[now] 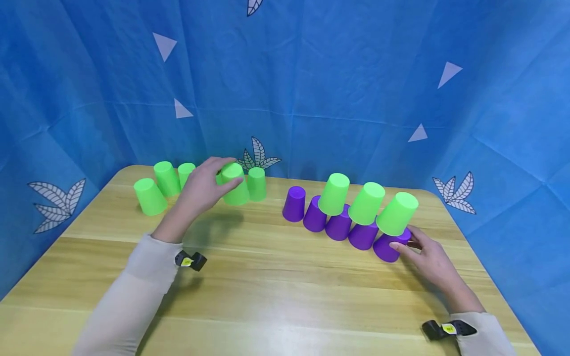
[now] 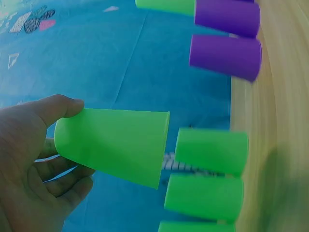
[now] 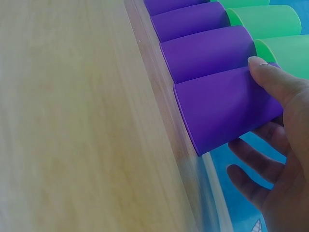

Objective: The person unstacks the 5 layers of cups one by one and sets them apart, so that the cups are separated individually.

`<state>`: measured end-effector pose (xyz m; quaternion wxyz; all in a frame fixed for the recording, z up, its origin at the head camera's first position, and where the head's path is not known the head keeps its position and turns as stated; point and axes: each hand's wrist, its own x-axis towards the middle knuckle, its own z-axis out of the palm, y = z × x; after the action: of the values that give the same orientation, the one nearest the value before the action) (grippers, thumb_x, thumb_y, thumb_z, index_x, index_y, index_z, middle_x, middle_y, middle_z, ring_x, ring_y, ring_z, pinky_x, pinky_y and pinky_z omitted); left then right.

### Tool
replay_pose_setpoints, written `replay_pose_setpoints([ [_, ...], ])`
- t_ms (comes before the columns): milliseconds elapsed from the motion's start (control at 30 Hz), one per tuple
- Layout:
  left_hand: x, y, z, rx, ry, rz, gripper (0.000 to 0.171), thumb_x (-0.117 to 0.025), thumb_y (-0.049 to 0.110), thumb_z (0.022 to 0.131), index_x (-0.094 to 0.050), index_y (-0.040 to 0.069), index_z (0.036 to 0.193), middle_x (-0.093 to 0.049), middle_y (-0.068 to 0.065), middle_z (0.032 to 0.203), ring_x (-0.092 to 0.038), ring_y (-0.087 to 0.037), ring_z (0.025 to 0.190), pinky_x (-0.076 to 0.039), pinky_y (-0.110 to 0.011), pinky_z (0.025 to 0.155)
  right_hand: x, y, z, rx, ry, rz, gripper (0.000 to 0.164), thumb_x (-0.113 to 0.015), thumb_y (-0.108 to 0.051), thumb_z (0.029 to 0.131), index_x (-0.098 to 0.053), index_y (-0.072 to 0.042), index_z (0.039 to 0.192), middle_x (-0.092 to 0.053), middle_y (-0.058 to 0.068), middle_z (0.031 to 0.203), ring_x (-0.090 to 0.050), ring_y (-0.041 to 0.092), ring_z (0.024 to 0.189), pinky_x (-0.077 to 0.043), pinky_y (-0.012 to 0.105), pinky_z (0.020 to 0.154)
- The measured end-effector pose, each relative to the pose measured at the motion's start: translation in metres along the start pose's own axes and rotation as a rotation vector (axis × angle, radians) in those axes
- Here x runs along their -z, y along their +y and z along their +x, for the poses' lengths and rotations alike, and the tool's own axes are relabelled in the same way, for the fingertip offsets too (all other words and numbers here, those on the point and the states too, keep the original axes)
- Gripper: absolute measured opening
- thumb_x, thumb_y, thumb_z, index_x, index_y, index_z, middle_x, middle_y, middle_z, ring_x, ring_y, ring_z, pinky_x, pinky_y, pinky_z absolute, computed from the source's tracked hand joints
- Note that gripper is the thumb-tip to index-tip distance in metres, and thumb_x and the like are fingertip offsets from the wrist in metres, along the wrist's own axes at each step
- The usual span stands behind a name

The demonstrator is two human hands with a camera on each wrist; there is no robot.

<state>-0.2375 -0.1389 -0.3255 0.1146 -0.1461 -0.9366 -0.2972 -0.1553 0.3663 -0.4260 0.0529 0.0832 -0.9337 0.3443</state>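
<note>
My left hand [image 1: 202,187] pinches an upside-down green cup [image 1: 237,192] near its base, thumb on one side and fingers on the other. In the left wrist view this cup [image 2: 113,145] hangs above the level of the green cups standing behind it. On the right, several upside-down purple cups [image 1: 315,215] stand in a slanting row. Three green cups [image 1: 366,203] rest upside down on top of the row's right part. My right hand [image 1: 432,259] grips the purple cup at the near right end [image 3: 217,108], with its thumb on the side near the base.
Several green cups [image 1: 150,198] stand upside down at the table's back left, one partly behind the left hand. The wooden table [image 1: 267,291] ends at a blue curtain [image 1: 356,89] behind and at the sides.
</note>
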Motion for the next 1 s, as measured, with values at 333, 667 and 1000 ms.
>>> replay_pose_setpoints([
  [333,0.025,-0.038,-0.021,0.109,0.053,0.013,0.057,-0.068,0.039,0.092,-0.055,0.004,0.135,-0.053,-0.020,0.130,-0.051,-0.037,0.109,-0.043,-0.054,0.089,0.001,-0.001,0.001,0.003,0.005,-0.006,0.060,-0.063,-0.034,0.097,-0.045,0.000,0.142,-0.059,0.026,0.125,-0.059,0.047,0.108,-0.045,0.059,0.091],
  [667,0.031,-0.076,-0.029,0.150,0.077,0.128,0.056,-0.063,0.036,0.095,-0.052,-0.002,0.136,-0.050,-0.028,0.136,-0.043,-0.048,0.126,-0.035,-0.063,0.099,0.001,-0.001,-0.001,-0.018,-0.007,-0.008,0.063,-0.062,-0.036,0.097,-0.043,0.001,0.144,-0.058,0.027,0.126,-0.057,0.048,0.110,-0.045,0.060,0.091],
  [1000,0.024,-0.105,-0.031,0.171,0.068,0.234,0.059,-0.060,0.037,0.097,-0.050,-0.005,0.136,-0.046,-0.031,0.138,-0.036,-0.052,0.128,-0.026,-0.064,0.105,0.001,-0.002,-0.001,-0.011,-0.002,-0.007,0.063,-0.063,-0.035,0.097,-0.042,0.001,0.144,-0.058,0.027,0.126,-0.058,0.048,0.109,-0.045,0.060,0.091],
])
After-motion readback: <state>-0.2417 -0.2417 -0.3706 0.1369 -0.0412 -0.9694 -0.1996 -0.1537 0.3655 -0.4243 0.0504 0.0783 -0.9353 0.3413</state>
